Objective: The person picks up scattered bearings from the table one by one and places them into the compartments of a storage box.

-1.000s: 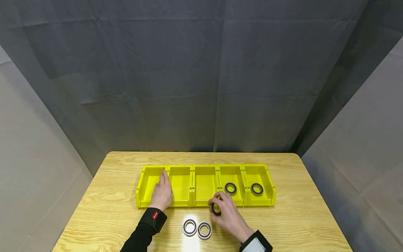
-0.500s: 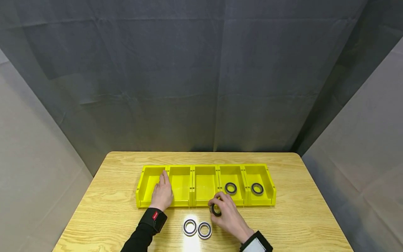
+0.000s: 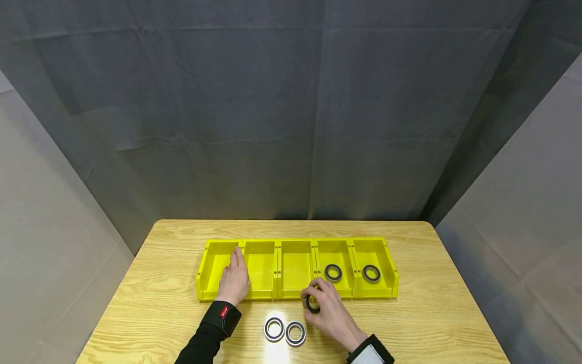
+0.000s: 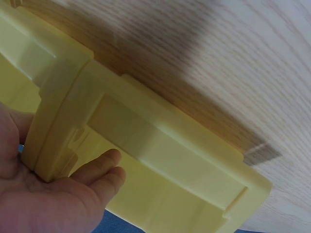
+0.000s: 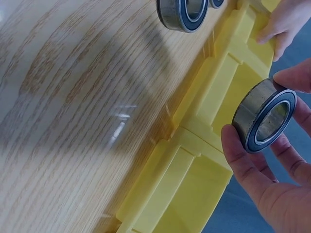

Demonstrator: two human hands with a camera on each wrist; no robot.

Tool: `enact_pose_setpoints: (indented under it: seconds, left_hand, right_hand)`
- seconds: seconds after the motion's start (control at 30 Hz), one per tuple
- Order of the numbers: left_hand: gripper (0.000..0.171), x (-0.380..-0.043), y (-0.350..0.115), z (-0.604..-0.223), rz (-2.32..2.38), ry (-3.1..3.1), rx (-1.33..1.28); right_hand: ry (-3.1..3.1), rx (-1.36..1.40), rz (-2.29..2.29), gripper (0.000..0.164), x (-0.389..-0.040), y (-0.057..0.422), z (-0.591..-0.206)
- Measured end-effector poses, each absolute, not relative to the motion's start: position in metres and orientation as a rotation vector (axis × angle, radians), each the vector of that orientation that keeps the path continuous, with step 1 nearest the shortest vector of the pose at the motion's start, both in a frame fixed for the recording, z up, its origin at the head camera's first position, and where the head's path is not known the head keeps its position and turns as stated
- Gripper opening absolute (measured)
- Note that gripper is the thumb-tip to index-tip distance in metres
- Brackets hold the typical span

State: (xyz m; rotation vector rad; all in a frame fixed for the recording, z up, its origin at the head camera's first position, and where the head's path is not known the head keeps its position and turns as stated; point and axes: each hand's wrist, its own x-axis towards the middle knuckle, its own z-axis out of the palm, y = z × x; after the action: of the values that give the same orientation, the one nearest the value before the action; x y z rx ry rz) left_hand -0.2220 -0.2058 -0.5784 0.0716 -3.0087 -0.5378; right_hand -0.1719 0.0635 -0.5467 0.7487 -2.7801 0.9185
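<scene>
Across the table [image 3: 150, 303], five yellow bins [image 3: 291, 292] face you, your left hand [image 3: 234, 280] clasping the leftmost divider [image 4: 53, 121], apparently to steady the row. Near the bins' front edge, your right hand [image 3: 329, 311] pinches one bearing [image 5: 252, 114] by its rim between fingers, likely leaving its bore clear; two loose bearings [image 3: 268, 329] lie on the table, two binned bearings [image 3: 327, 273] rightmost.
</scene>
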Motion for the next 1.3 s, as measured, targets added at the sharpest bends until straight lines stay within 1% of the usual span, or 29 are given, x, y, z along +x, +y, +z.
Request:
enact_pose_setpoints:
  seconds: [0.87, 1.3]
  left_hand:
    - [0.075, -0.224, -0.207, -0.581, -0.528, -2.996, 0.053]
    - [0.071, -0.221, -0.206, -0.579, -0.498, -2.927, 0.028]
  right_hand:
    - [-2.753, 0.627, 1.051, 0.030, -0.172, 0.071, -0.550]
    - [-2.796, 0.657, 1.001, 0.030, -0.183, 0.066, -0.549]
